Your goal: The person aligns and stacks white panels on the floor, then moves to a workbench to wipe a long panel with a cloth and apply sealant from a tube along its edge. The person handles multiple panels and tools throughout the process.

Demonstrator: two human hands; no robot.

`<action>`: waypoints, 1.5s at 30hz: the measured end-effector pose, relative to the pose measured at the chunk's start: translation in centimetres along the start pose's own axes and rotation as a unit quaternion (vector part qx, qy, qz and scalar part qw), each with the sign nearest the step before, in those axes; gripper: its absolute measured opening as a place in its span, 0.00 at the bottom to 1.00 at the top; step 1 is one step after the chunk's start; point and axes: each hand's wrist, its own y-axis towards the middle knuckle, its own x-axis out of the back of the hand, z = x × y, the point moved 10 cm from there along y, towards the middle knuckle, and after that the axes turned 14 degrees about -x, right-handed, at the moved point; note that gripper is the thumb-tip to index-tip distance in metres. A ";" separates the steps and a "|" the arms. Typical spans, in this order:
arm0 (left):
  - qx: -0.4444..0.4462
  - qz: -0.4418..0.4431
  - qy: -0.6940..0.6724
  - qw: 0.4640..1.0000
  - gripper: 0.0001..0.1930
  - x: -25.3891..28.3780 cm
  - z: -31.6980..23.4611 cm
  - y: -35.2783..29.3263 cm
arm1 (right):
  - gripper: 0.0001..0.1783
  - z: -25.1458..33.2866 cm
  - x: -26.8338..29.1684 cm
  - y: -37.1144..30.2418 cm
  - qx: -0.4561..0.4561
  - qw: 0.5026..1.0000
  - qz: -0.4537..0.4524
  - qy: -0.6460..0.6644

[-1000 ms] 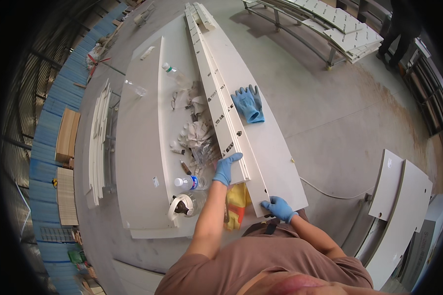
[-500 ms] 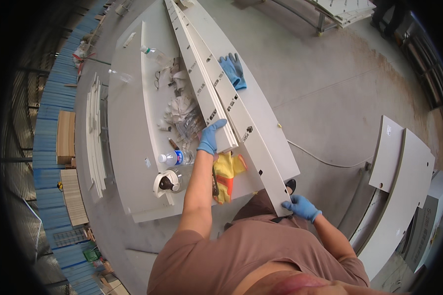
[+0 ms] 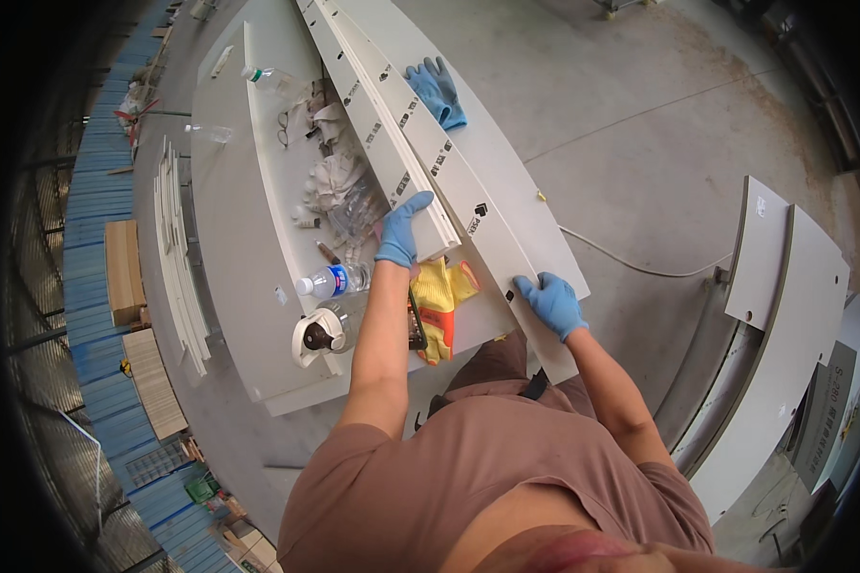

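- Gripping the near end of a long white panel strip (image 3: 392, 162), left hand (image 3: 399, 232) in blue glove, fingers curled over its end edge; strip runs toward 12 o'clock along the desk (image 3: 229, 286).
- Right hand (image 3: 551, 304), blue glove, fingers wrapped on the near edge of the wider white panel (image 3: 506, 191) at 3 o'clock of the strip; the two lie side by side, touching as far as I can tell.
- To do it well, my read: keep both ends level, slide rather than lift, watch the small black fittings along the edges.
- Yellow gloves (image 3: 440, 301) at 6 o'clock of left hand, on desk.
- Water bottle (image 3: 333, 281) and tape roll (image 3: 317, 336) at 8 o'clock.
- Crumpled plastic bags (image 3: 339, 186) at 10 o'clock.
- Spare blue glove (image 3: 438, 91) at 12 o'clock on wide panel.
- More white panels (image 3: 784, 286) lean at 3 o'clock, well apart.
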 end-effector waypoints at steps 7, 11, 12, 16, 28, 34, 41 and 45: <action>-0.031 0.000 -0.009 0.999 0.28 0.3 -0.5 0.6 | 0.36 -6.1 1.2 -3.4 -0.002 0.999 -0.039 -0.022; 0.004 0.001 -0.013 1.000 0.28 0.3 0.1 0.6 | 0.35 -13.6 1.2 -7.7 0.016 0.999 -0.043 -0.018; 0.005 0.004 -0.018 1.000 0.28 0.2 0.1 0.6 | 0.34 -16.0 0.8 -8.5 -0.013 0.999 -0.019 -0.035; -0.005 -0.013 -0.005 1.000 0.27 0.5 0.1 0.6 | 0.35 -20.7 0.4 -9.7 -0.064 0.993 0.087 -0.050; -0.013 0.018 -0.027 0.999 0.25 0.9 1.0 1.8 | 0.37 2.2 0.0 4.2 0.021 0.995 0.059 0.083; -0.002 -0.003 -0.021 1.000 0.23 1.7 1.8 2.0 | 0.37 5.1 0.7 4.3 0.042 0.997 -0.052 0.036; -0.031 0.021 -0.028 0.999 0.25 1.3 1.0 2.3 | 0.36 -3.8 2.9 -1.5 0.002 0.998 -0.053 0.019; -0.039 0.011 -0.016 0.999 0.28 1.4 1.0 2.3 | 0.36 -11.3 2.8 -5.5 -0.022 0.999 -0.045 0.013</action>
